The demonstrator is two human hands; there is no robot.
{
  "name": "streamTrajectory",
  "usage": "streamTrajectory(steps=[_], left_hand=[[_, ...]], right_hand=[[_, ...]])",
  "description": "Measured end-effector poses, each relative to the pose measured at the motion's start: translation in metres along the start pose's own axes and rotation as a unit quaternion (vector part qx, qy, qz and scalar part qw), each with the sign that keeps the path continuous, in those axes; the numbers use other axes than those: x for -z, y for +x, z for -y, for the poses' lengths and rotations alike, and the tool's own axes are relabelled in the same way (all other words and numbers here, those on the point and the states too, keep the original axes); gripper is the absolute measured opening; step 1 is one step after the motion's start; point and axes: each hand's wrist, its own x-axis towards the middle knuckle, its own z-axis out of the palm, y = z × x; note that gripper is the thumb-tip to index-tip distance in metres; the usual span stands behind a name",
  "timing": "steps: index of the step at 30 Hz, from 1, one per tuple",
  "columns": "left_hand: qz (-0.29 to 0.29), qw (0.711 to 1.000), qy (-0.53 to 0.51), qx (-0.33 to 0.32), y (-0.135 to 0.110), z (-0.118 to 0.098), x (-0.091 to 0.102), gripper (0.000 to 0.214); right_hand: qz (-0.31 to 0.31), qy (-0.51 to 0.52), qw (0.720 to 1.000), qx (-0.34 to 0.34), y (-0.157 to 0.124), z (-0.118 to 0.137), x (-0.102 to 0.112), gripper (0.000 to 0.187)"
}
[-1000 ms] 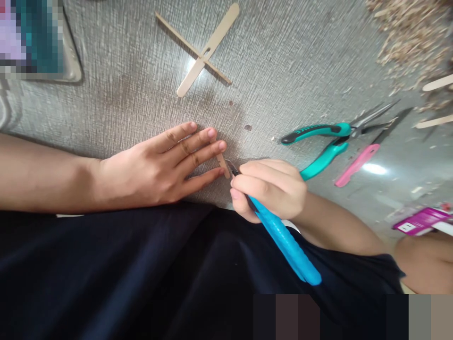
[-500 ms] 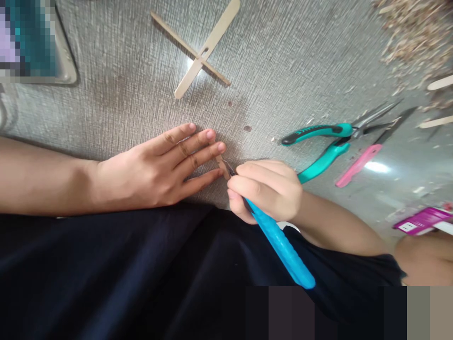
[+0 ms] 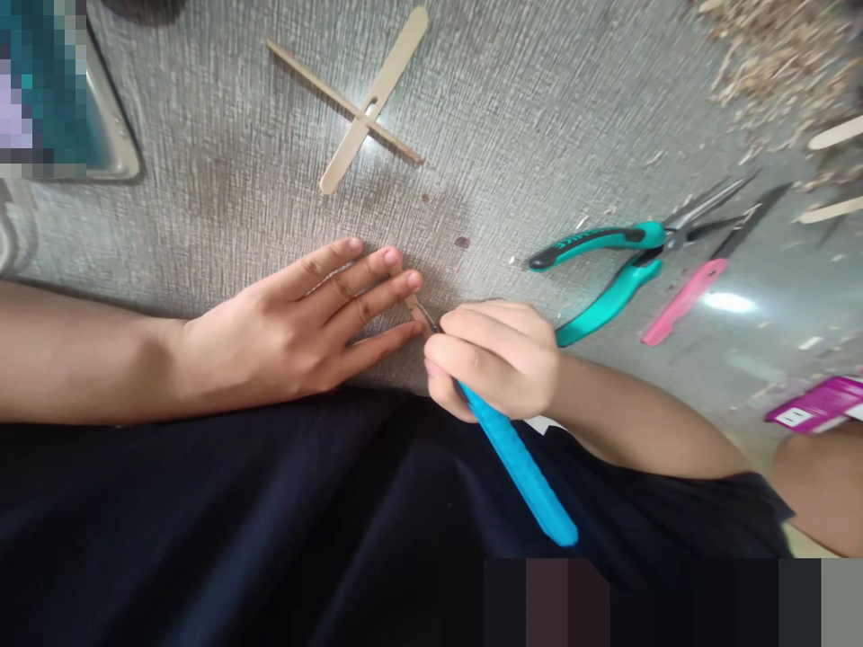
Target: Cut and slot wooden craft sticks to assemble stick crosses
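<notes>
My left hand [image 3: 297, 328] lies flat on the grey textured table [image 3: 539, 117], fingers spread, pressing down a small wooden stick [image 3: 416, 312] that pokes out past the fingertips. My right hand [image 3: 495, 359] is closed around a blue craft knife [image 3: 516, 467]; its blade tip touches the end of that stick, right beside my left fingertips. The knife handle angles back over my dark clothing. Most of the stick is hidden under my fingers.
Two wooden sticks joined as a cross [image 3: 357, 112] lie farther back. To the right sit teal-handled pliers [image 3: 610, 265] and a pink-handled tool [image 3: 688, 288]. Wood shavings [image 3: 775, 63] pile at the top right, a magenta box [image 3: 819, 404] at the right edge, a metal tray [image 3: 111, 144] at the top left.
My right hand and the knife have slid slightly left, the blade working along the stick's end. My left hand keeps holding the stick down. The view has shifted a little.
</notes>
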Motion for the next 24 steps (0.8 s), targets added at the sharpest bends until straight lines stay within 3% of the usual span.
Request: streamTrajectory(steps=[3,12,19,24], left_hand=[[0.040,0.999,-0.022,0.008,0.002,-0.001,0.008,0.063],[-0.009,1.000,0.023,0.005,0.002,-0.002,-0.005,0.064],[0.032,0.999,-0.028,-0.001,0.006,0.002,0.013,0.065],[0.023,0.999,-0.023,-0.001,0.006,0.003,0.012,0.061]], right_hand=[[0.001,0.004,1.000,-0.008,-0.002,0.000,0.002,0.019],[-0.011,0.021,1.000,-0.002,-0.009,0.005,0.010,0.019],[0.006,0.006,1.000,-0.023,-0.006,0.003,0.007,0.017],[0.013,0.007,1.000,-0.026,-0.006,0.002,0.007,0.017]])
